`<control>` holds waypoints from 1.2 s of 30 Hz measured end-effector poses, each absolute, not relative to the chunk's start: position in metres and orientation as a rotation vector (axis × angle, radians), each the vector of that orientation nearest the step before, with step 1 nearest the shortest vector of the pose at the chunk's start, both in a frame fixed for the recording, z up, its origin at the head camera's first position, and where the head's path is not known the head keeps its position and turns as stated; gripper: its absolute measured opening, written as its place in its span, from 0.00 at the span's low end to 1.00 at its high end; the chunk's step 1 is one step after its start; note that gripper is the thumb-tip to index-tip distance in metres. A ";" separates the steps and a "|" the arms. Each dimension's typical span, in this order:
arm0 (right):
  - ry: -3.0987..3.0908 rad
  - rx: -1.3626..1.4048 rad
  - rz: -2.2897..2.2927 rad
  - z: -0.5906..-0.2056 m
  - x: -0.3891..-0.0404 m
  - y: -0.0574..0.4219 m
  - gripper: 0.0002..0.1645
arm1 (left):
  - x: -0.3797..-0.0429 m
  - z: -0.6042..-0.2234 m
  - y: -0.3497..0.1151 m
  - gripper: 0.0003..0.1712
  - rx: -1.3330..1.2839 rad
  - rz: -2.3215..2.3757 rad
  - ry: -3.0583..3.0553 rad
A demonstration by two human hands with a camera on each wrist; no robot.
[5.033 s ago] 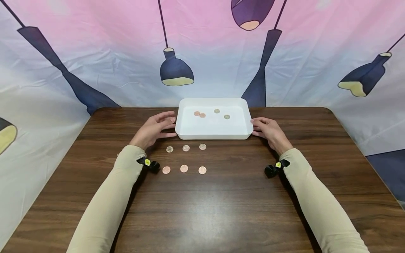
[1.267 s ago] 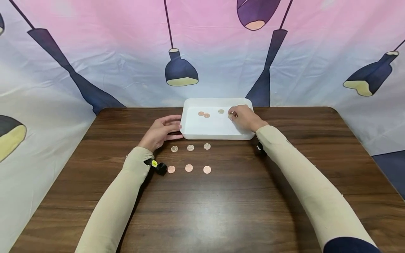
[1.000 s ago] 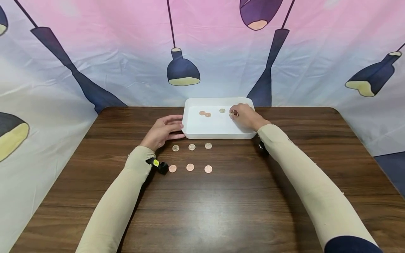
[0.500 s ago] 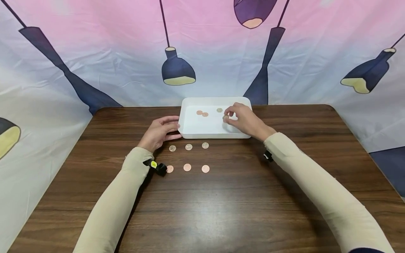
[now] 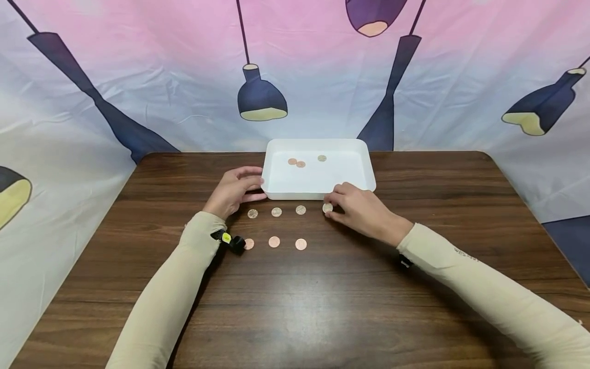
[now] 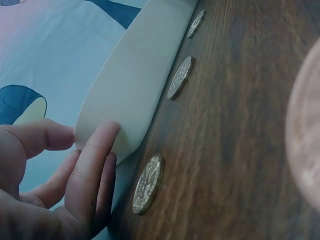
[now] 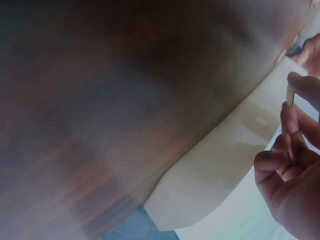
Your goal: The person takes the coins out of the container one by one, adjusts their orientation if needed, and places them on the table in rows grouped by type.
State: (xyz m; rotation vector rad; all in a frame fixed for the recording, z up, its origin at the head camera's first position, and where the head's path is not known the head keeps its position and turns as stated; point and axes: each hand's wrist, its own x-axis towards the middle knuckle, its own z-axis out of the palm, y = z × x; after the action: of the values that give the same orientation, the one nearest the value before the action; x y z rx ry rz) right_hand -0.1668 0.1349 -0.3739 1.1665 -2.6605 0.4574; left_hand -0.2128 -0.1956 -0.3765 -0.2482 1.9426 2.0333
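Observation:
My right hand (image 5: 361, 210) pinches a gold-coloured coin (image 5: 328, 207) between thumb and fingertips, just in front of the white tray (image 5: 318, 196). In the right wrist view the same coin (image 7: 290, 95) is seen edge-on between the fingertips. My left hand (image 5: 232, 192) touches the tray's left end with loosely extended fingers; the left wrist view shows its fingertips against the wall of the tray (image 6: 127, 75). Inside the tray lie two copper coins (image 5: 301, 164), touching or overlapping, and one gold-coloured coin (image 5: 322, 158).
On the wooden table (image 5: 295, 297), three gold-coloured coins (image 5: 276, 212) form a row before the tray. A row of three copper coins (image 5: 274, 242) lies nearer me, its left one partly behind the wrist camera (image 5: 237, 245). A printed cloth (image 5: 193, 92) hangs behind.
My right hand left the tray's right end, picked a gold-coloured coin out of the tray and carried it over the front rim, to the right of the gold-coloured row. My left hand stays at the tray.

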 end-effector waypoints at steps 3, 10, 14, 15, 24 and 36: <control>-2.650 1.176 0.373 -0.377 -0.163 0.134 0.08 | -0.213 -0.377 -0.197 0.31 -0.250 2.033 1.933; -2.655 1.198 0.287 -0.384 -0.160 0.135 0.10 | -0.213 -0.380 -0.198 0.30 -0.254 2.016 1.942; -2.624 1.217 0.268 -0.386 -0.161 0.133 0.11 | -0.213 -0.381 -0.198 0.30 -0.253 2.011 1.941; -2.617 1.219 0.271 -0.387 -0.161 0.133 0.11 | -0.213 -0.382 -0.198 0.30 -0.251 2.012 1.940; -2.619 1.201 0.298 -0.388 -0.162 0.130 0.10 | -0.214 -0.381 -0.198 0.29 -0.232 2.000 1.948; -2.768 1.097 0.389 -0.388 -0.161 0.126 0.08 | -0.215 -0.381 -0.198 0.29 -0.243 1.982 1.953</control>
State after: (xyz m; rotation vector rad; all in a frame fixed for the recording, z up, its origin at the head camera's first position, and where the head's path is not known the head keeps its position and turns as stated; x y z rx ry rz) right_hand -0.1615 0.1258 -0.3877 1.0973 -2.7680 0.3885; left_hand -0.2152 -0.1985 -0.3809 -0.2432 1.9525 1.9821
